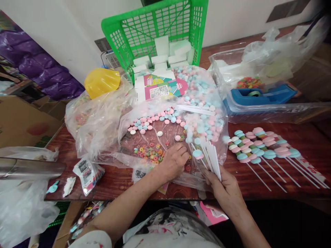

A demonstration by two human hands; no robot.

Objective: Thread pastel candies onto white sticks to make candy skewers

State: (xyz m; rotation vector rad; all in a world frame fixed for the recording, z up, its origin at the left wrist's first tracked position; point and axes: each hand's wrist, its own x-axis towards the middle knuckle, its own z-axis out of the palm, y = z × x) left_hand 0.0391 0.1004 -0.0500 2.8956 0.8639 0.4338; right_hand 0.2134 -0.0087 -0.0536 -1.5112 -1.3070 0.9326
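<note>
My right hand (225, 187) grips a fan of several white sticks (212, 159); one stick carries a blue and a pink sweet near its top. My left hand (175, 162) rests knuckles-up on a clear plastic sheet (124, 151), fingers curled down among small ring-shaped sweets (150, 153); what they pinch is hidden. Loose pink, blue and white round sweets (155, 122) lie spread on the plastic beyond the hands. Several finished sticks stacked with pastel sweets (254, 144) lie side by side on the wooden table (297, 134) to the right.
A green plastic crate (124, 32) holding white foam blocks stands at the back. A clear tub (271, 110) with a blue tape dispenser (258, 96) sits back right. A yellow bag (102, 82), small printed packets (86, 172) and a cardboard box (18, 120) are at the left.
</note>
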